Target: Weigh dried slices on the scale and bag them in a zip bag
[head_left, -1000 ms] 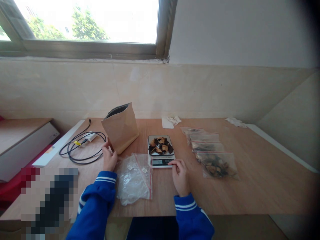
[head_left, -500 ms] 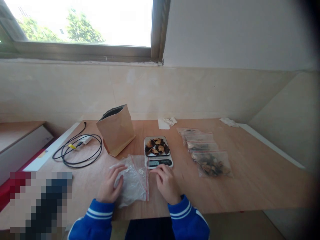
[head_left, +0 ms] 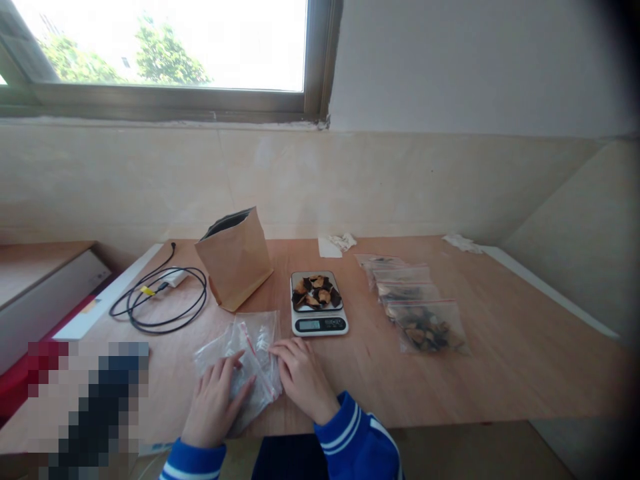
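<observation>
Plastic bags [head_left: 245, 363] dragged nearer — hands [head_left: 213, 403] atop

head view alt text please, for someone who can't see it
Both hands, left hand and right hand, rest on an empty clear zip bag on a wooden table. Behind it stand a scale holding dried pieces, a brown paper bag and filled zip bags.

Daylight is pouring through a wide window [head_left: 160, 47] with a dark metal frame, trees showing outside. Beige tiles are lining the wall [head_left: 400, 180] beneath white plaster. A wooden table [head_left: 500, 360] is stretching along it, meeting a lower wooden surface [head_left: 35, 257] at the left.
</observation>
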Demonstrator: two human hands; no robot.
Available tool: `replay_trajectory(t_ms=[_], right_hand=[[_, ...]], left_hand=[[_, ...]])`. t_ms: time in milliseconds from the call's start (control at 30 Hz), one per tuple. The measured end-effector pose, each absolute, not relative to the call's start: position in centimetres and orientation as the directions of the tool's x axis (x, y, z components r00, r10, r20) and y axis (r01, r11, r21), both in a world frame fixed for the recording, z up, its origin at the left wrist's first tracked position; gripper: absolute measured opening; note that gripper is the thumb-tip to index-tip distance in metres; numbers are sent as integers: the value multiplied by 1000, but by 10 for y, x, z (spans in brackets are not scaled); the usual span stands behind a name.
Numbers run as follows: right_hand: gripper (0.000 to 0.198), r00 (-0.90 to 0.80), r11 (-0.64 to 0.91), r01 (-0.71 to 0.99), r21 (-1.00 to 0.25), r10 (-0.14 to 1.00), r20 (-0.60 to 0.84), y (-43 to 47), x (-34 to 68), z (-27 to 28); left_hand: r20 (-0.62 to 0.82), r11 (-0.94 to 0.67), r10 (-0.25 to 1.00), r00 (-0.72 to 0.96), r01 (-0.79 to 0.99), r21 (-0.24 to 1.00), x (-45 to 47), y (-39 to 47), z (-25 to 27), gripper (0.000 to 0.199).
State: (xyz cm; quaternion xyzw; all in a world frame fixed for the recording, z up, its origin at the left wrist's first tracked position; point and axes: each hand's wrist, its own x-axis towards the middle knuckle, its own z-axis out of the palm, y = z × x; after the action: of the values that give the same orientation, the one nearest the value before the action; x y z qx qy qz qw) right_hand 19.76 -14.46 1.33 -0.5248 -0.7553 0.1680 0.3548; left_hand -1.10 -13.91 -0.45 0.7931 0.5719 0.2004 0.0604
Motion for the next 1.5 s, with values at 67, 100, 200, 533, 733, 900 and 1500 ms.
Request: replay_trajectory(t_ms=[67, 100, 200, 533, 733, 900, 1500], right_hand=[[30, -100, 319, 714, -624, 928, 360, -145, 194, 12], [27, -33, 261, 741, -619, 934, 355, -146, 192, 11], [13, 138, 87, 802, -591, 935, 325, -146, 185, 8], [12, 198, 43, 736, -675, 941, 276, -137, 166, 6], [13, 312, -121, 843, -524, 904, 293, -141, 161, 2], [6, 280, -78, 845, -530, 908, 312, -141, 159, -1], [8, 302, -41, 736, -676, 913, 273, -142, 155, -5]], left_hand=[[238, -309, 941, 242, 903, 300, -8, -138, -9, 40], [234, -305, 942, 242, 907, 291, -7, -138, -11, 40], [223, -334, 935, 277, 898, 285, -1, -140, -12, 39], [254, -370, 920, 297, 873, 318, 17, -139, -9, 39], [346, -266, 922, 175, 935, 237, 22, -146, -5, 41], [350, -178, 934, 75, 946, 271, 12, -156, -2, 42], [269, -275, 944, 192, 909, 314, 20, -150, -14, 44]])
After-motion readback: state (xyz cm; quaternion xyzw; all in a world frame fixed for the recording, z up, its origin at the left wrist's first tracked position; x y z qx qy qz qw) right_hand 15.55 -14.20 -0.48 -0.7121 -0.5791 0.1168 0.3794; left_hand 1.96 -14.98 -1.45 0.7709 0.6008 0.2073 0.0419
